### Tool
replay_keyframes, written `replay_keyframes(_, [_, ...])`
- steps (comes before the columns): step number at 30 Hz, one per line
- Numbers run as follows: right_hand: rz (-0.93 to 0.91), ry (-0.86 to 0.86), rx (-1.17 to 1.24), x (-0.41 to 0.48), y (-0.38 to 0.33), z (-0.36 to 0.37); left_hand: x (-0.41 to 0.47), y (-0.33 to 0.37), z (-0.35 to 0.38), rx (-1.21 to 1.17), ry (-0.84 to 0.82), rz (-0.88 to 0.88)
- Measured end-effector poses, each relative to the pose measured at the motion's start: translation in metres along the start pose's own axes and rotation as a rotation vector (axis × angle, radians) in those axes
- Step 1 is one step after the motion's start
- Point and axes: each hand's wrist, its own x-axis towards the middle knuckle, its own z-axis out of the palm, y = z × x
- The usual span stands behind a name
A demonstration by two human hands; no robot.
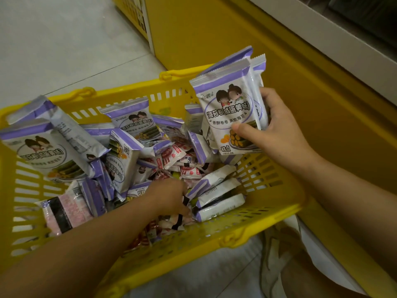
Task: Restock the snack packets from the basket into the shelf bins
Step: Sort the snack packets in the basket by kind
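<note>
A yellow plastic basket sits on the floor, filled with several white-and-purple snack packets and small red-and-white ones. My right hand holds a stack of white-and-purple packets upright over the basket's far right corner, thumb across the front one. My left hand reaches down into the middle of the pile, its fingers buried among the small packets; whether it grips one is hidden.
A yellow shelf base runs along the right, with a white ledge above it. Grey tiled floor lies beyond the basket. Grey fabric and a brown-and-white thing lie at the near side.
</note>
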Motion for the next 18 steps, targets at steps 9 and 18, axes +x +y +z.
replay_keyframes(9, [0.006, 0.006, -0.097, -0.009, -0.009, 0.011, -0.053, -0.008, -0.022, -0.113, 0.23, 0.078])
replay_keyframes(18, [-0.049, -0.029, -0.029, -0.02, -0.041, 0.029, -0.147, -0.083, -0.095, -0.399, 0.341, -0.108])
